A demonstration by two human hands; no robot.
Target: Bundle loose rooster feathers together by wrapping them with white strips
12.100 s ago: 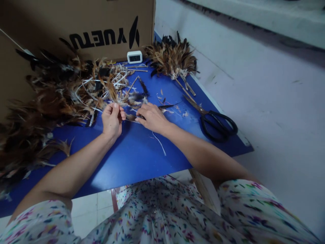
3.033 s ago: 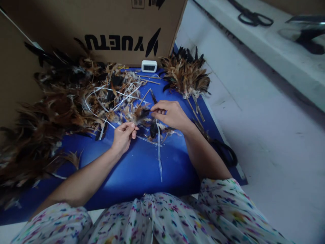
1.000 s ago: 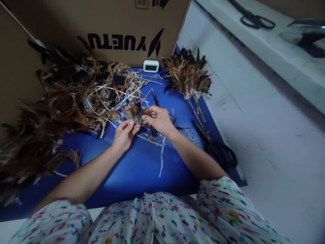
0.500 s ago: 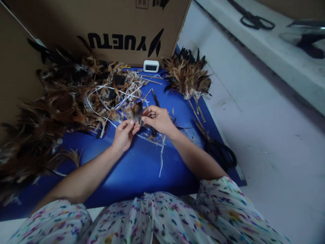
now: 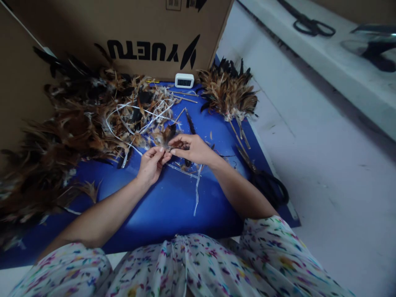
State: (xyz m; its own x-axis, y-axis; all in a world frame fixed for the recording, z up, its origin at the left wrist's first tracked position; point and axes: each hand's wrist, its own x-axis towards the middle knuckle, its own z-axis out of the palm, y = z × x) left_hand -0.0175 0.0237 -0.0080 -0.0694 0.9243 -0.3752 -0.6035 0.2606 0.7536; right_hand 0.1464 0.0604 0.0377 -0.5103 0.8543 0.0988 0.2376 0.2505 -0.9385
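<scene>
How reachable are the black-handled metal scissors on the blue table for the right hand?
Probably yes: nothing lies on the nearby scissors, though the right hand is busy with brown feathers.

garment [image 5: 165,266]: white, multicoloured flecks, gathered front; sleeves [image 5: 278,249]: short, loose, same print

A bare stretch of blue tabletop [image 5: 161,210] lies open between the forearms [image 5: 107,212] at lower centre of the frame, a white strip [image 5: 196,192] trailing into its right side. Heaped feathers [image 5: 77,123] block the left, black-handled scissors [image 5: 259,175] obstruct the right, and a cardboard box [image 5: 148,22] walls off the top.
</scene>
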